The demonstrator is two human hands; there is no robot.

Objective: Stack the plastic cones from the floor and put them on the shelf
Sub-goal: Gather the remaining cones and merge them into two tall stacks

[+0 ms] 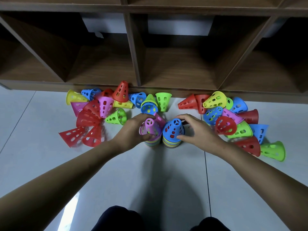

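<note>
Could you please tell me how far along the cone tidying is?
Done: a purple-topped stack and a blue-topped stack of perforated plastic cones stand on the grey tiled floor. In hand: the left hand grips the purple-topped one, the right hand curls round the blue-topped one. Left: many loose plastic cones lie scattered on both sides, and the brown wooden shelf shows no cones.

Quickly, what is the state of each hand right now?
Left hand: grips the purple perforated plastic cone topping the left stack.
Right hand: curled round the blue perforated plastic cone topping the right stack.
</note>
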